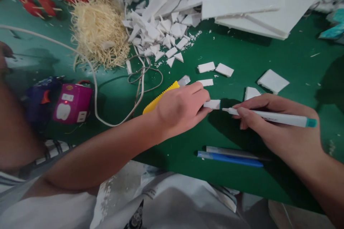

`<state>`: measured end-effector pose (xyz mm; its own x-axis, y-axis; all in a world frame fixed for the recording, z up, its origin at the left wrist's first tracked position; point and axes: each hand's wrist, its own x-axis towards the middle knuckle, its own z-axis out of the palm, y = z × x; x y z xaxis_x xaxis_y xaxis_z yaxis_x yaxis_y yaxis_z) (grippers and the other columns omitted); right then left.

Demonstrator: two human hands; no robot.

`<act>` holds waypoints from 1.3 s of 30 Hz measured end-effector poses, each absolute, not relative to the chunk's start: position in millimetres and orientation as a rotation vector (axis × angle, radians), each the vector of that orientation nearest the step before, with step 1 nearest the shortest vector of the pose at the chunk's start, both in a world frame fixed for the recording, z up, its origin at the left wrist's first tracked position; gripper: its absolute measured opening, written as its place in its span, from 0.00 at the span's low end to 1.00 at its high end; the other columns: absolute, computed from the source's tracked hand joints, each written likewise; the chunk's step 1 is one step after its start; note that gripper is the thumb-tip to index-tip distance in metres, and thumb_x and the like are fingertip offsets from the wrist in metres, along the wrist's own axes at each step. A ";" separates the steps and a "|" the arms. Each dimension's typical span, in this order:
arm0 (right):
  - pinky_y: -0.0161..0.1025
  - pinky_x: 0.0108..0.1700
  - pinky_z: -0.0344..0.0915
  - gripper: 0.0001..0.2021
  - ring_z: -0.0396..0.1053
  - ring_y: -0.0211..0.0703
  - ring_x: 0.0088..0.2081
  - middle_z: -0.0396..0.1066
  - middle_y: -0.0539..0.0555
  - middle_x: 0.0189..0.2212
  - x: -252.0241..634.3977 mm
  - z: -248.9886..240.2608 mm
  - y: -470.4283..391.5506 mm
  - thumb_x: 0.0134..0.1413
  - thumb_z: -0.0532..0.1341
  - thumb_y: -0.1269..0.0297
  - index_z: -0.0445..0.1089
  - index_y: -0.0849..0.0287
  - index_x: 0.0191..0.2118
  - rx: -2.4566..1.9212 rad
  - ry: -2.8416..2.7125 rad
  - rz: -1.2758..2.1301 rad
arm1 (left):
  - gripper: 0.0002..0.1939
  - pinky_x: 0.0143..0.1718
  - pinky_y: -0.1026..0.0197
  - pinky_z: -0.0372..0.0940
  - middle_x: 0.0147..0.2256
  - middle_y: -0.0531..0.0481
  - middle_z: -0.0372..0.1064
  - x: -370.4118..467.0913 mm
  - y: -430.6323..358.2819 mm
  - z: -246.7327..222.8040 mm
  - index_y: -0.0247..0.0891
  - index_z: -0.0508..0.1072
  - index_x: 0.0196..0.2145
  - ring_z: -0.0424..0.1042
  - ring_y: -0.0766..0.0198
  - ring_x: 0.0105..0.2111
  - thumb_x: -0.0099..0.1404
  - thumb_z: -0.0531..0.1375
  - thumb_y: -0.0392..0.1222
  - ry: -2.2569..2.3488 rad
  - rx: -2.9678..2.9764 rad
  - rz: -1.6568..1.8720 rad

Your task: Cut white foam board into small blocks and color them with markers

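Note:
Between the fingertips of my left hand [182, 105] is a small white foam block [213, 104], its right end edged in teal. My right hand [279, 125] grips a white marker [279, 117] with a teal end; its tip points left, close to the block's teal edge. Whether tip and foam touch I cannot tell. Under my left wrist lies a yellow-handled cutter [161, 96]. Beyond my hands are loose foam pieces: a small block [206, 67], another block [224, 69], a squarish piece [273, 81] and one piece [252, 93] beside my right fingers.
A blue pen [229, 159] and a grey pen [233, 152] lie near the table's front edge. Foam scraps [161, 30], wood shavings [99, 30] and foam sheets [247, 0] fill the back. A white cable [94, 89] loops past a pink box [72, 103]. Another person's arm [16, 114] is at left.

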<state>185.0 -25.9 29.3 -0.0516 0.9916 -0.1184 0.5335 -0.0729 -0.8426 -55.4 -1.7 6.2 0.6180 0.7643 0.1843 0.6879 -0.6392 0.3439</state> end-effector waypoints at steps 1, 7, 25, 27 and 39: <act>0.37 0.24 0.70 0.06 0.74 0.41 0.22 0.77 0.48 0.22 185.1 28.9 -26.1 0.58 0.73 0.56 0.82 0.50 0.32 -1.662 -1.626 1.022 | 0.07 0.33 0.61 0.64 0.36 0.50 0.74 -55.1 -1.7 6.0 0.38 0.76 0.40 0.76 0.62 0.36 0.77 0.61 0.42 1.191 2.606 0.460; 0.37 0.26 0.71 0.06 0.74 0.40 0.23 0.77 0.47 0.23 184.9 27.7 -27.1 0.59 0.73 0.54 0.83 0.48 0.36 -1.670 -1.611 0.999 | 0.08 0.31 0.61 0.64 0.36 0.50 0.75 -53.7 -2.2 4.9 0.37 0.76 0.39 0.75 0.62 0.34 0.76 0.61 0.42 1.187 2.624 0.506; 0.36 0.24 0.67 0.08 0.72 0.39 0.22 0.77 0.48 0.21 184.3 30.6 -27.3 0.58 0.72 0.55 0.80 0.51 0.32 -1.717 -1.612 0.982 | 0.07 0.31 0.61 0.65 0.36 0.50 0.75 -55.7 -2.5 5.0 0.36 0.76 0.40 0.76 0.62 0.34 0.76 0.61 0.41 1.162 2.623 0.540; 0.36 0.25 0.67 0.07 0.73 0.40 0.23 0.77 0.48 0.22 184.8 30.8 -27.1 0.58 0.72 0.54 0.82 0.51 0.33 -1.721 -1.631 0.972 | 0.08 0.32 0.61 0.65 0.36 0.50 0.75 -56.1 -2.1 5.0 0.37 0.76 0.40 0.75 0.62 0.34 0.77 0.61 0.41 1.166 2.620 0.523; 0.36 0.23 0.66 0.07 0.72 0.40 0.22 0.77 0.48 0.21 185.7 28.8 -27.3 0.58 0.72 0.56 0.82 0.50 0.32 -1.686 -1.685 0.993 | 0.07 0.31 0.61 0.66 0.36 0.50 0.76 -55.7 -2.4 3.8 0.36 0.77 0.39 0.76 0.61 0.34 0.76 0.62 0.40 1.166 2.635 0.565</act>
<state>185.7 -27.3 28.8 -0.0598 0.9913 -0.1172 0.5830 -0.0606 -0.8102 -55.7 -2.4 3.8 0.6147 0.7443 0.2611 0.6660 -0.6671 0.3339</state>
